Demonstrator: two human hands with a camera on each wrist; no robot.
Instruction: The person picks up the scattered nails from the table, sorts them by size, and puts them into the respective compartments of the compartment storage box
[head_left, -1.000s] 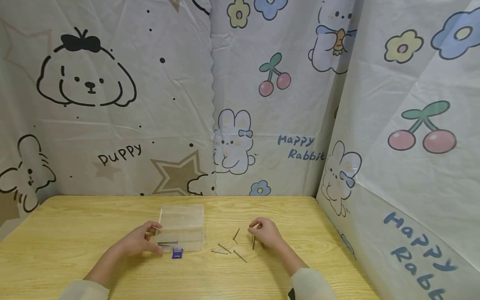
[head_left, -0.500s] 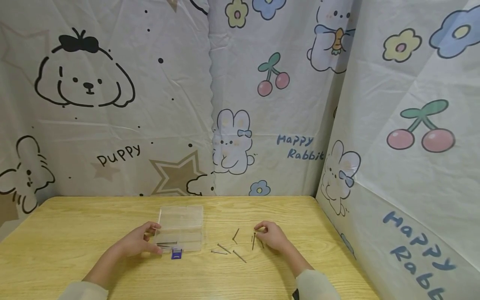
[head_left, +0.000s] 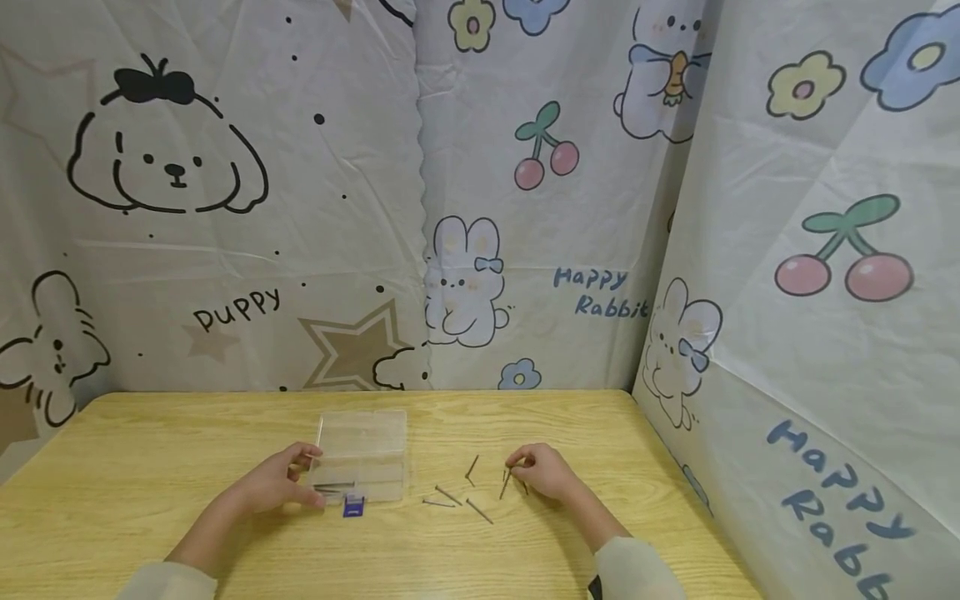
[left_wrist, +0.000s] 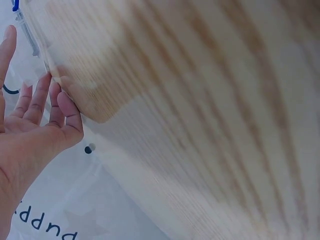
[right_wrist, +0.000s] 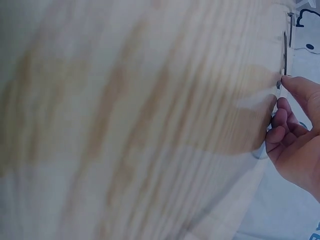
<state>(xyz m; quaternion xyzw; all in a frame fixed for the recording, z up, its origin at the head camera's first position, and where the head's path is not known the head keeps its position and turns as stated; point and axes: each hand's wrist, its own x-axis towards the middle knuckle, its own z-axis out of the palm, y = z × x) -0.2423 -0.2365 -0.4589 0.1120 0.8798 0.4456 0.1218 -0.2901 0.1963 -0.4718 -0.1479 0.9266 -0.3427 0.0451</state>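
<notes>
Left of centre on the worktop (head_left: 315,558), near its far edge, the left hand (head_left: 273,482) grips the left side of a clear box (head_left: 363,433). Stored nails (head_left: 334,485) lie in its near-left part; a blue latch (head_left: 353,507) marks the near edge. Rightward, loose nails (head_left: 449,497) lie scattered. Furthest right, the right hand (head_left: 543,472) pinches one nail (head_left: 505,485) at its far end.

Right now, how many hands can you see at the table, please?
2: the left hand at the left side of the clear box, the right hand at a nail. Neither is hidden.
</notes>
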